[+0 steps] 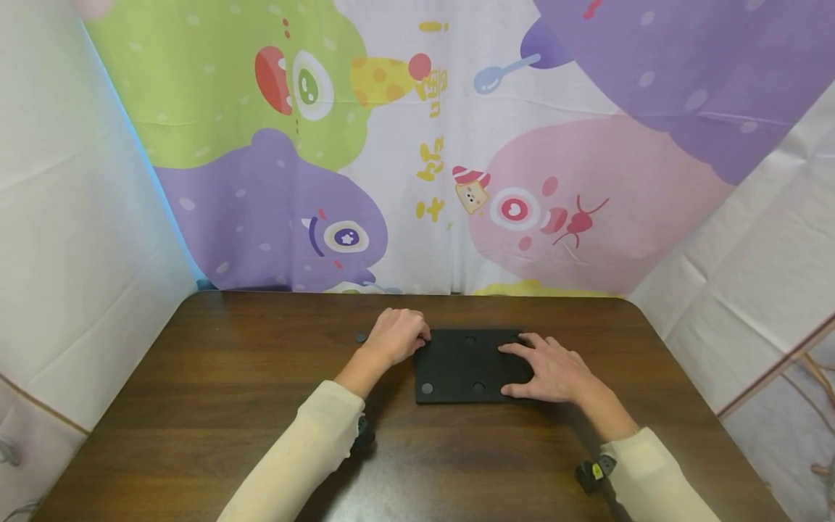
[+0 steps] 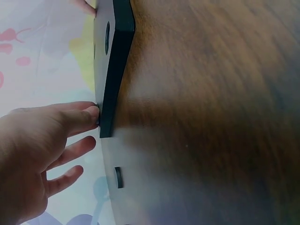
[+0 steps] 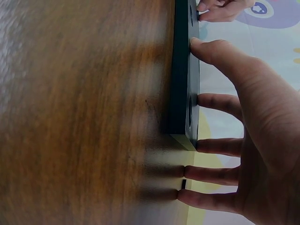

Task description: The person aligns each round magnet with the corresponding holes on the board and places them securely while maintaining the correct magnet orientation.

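A flat black board (image 1: 457, 366) with round recesses lies on the wooden table. At its far left corner my left hand (image 1: 399, 337) bends over the surface; in the left wrist view its thumb and index finger pinch a small dark disc (image 2: 98, 113) against the board, mostly hidden by the fingertips. A greyer disc (image 1: 427, 388) sits at the near left corner. My right hand (image 1: 554, 370) spreads over the board's right end, thumb (image 3: 199, 46) on the near part, index and middle fingers further back. Its other two fingers reach past the end to the table.
Left of the board, close to my left wrist, another small dark disc (image 1: 361, 338) lies on the table (image 1: 215, 406). A small black piece (image 3: 183, 184) shows beyond the board's right end. A printed curtain (image 1: 417, 254) hangs behind the table, with white side sheets.
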The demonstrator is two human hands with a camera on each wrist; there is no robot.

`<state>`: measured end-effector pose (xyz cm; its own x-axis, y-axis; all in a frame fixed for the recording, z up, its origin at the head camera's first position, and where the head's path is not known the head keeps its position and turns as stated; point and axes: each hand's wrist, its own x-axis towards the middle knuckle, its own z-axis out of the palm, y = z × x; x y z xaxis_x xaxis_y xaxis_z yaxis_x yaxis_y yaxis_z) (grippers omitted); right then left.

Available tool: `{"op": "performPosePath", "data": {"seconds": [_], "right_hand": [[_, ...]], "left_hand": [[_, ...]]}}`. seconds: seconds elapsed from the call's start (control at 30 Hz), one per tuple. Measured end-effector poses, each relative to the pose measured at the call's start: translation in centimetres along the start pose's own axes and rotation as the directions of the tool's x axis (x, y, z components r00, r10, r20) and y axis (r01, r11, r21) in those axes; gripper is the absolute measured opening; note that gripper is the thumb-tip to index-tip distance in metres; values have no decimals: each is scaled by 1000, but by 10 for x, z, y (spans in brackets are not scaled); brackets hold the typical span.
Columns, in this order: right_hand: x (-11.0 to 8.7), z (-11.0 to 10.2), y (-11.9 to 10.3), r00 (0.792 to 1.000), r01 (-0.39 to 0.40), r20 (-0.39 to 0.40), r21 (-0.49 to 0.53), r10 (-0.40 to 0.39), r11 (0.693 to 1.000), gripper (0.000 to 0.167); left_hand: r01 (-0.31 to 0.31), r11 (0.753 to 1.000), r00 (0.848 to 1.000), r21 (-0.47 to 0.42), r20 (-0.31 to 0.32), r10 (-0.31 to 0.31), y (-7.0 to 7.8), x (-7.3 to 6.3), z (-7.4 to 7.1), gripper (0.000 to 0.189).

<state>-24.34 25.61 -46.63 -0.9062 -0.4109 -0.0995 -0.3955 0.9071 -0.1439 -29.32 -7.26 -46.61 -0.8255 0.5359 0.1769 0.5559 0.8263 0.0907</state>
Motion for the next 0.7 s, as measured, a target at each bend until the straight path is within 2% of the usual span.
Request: {"op": "performPosePath", "data": {"seconds": [0.2,0.23,0.4,0.47,0.53,0.63,0.7], "right_hand": [[0,0,0,1000,1,-3,-1,-1,1000,84],[0,0,0,1000,1,-3,0,-1,1000,84],[0,1,0,1000,0,-3,-2,0,1000,84],[0,2,1,1000,-1,-3,-3,1,1000,84],[0,2,1,1000,-2,-2,-4,2,1000,84],[0,2,1,1000,-2,-3,-4,2,1000,84],[0,1,1,1000,-2,-5,-5,2,1000,84]], "left_hand": [[1,1000,1000,2,-27,-1,0,-1,1,8],[-10,1000,999,16,-47,10,-2,0,7,8],[-35,999,998,4,-56,35,-6,4,12,8],[-52,999,996,11,-71,53,-16,10,28,8],[-54,998,996,19,-70,55,-17,11,30,8],[-44,999,996,9,-72,45,-16,10,29,9],[-11,1000,999,-8,-36,10,-4,3,10,10]]}}
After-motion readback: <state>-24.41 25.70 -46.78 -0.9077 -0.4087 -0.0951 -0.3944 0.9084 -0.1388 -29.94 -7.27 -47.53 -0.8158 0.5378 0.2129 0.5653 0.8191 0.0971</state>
